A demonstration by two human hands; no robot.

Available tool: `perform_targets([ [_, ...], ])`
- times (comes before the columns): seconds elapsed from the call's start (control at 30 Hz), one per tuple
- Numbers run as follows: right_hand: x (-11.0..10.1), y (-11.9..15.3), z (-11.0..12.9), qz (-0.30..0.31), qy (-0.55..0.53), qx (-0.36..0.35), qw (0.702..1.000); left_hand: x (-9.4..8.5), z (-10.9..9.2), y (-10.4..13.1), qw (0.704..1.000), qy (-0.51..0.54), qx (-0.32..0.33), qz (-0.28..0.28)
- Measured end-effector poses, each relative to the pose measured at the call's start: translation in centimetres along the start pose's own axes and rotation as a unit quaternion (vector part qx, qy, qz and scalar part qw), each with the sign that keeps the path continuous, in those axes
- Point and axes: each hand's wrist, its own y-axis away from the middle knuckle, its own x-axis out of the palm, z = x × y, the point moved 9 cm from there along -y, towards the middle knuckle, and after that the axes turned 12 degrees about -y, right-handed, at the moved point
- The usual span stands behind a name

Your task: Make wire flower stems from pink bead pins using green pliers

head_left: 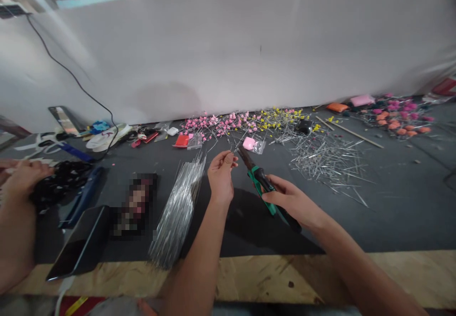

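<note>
My right hand (285,199) is wrapped around the black and green handles of a pair of shears (261,179). Their dark blades point up and left, reaching close to the fingertips of my left hand (221,176). That hand is closed in a pinch, and a thin wire (235,144) shows at its fingertips. Left of my left forearm lies a thick bundle of long silver wires (176,211). Just past the blades sits a pink clay packet (249,143) in clear plastic. A loose pile of short cut wires (326,157) spreads to the right.
Pink-tipped wires (221,123) and yellow-tipped wires (281,116) line the back by the white wall. Orange and magenta pieces (399,116) lie far right. A phone (80,242) and a blurred dark object (135,204) are left. Another person's hand (24,178) holds black patterned cloth (59,183).
</note>
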Motion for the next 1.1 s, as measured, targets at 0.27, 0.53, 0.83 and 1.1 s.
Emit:
perform_targets([
  [0.27, 0.4, 0.2, 0.0, 0.017, 0.011, -0.003, 1.0, 0.5, 0.2, 0.0, 0.999, -0.01, 0.021, 0.036],
  [0.53, 0.0, -0.2, -0.5, 0.011, 0.043, -0.016, 0.999, 0.9, 0.5, 0.2, 0.999, -0.009, 0.017, 0.041],
  [0.83, 0.3, -0.4, -0.8, 0.005, 0.034, 0.004, 0.999, 1.1, 0.4, 0.2, 0.998, 0.019, 0.021, 0.058],
  [1.1, -0.9, -0.7, -0.9, -0.029, 0.136, -0.031, 0.99, 1.1, 0.8, 0.4, 0.999, -0.009, 0.007, 0.052],
])
